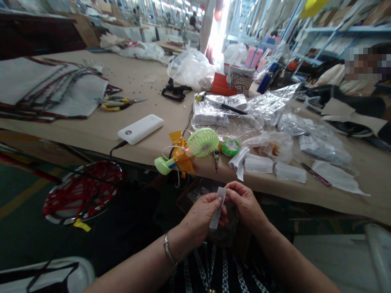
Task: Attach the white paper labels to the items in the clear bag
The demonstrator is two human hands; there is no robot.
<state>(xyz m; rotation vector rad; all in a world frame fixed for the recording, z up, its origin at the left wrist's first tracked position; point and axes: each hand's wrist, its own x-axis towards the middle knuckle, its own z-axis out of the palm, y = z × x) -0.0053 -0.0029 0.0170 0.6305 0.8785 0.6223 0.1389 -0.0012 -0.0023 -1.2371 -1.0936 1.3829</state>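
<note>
A narrow white printed label (pixel 217 209) is upright between the thumb and fingers of my left hand (pixel 200 215), in front of the table edge. My right hand (pixel 247 204) is closed in a pinch at the label's upper end; its fingertips are partly hidden. On the table just beyond lie a fanned bunch of white labels (pixel 239 160) and two flatter label stacks (pixel 258 164) (pixel 290 172). Beneath my hands, a box with clear plastic (pixel 201 191) is partly covered.
A green fan (pixel 202 142) is taped at the table edge, beside a screwdriver-like tool (pixel 216 160) and a green tape roll (pixel 230 147). A white power bank (pixel 141 128), pliers (pixel 117 103), a hammer (pixel 221 104), plastic bags and a pink cutter (pixel 316 174) lie around. A person sits at right.
</note>
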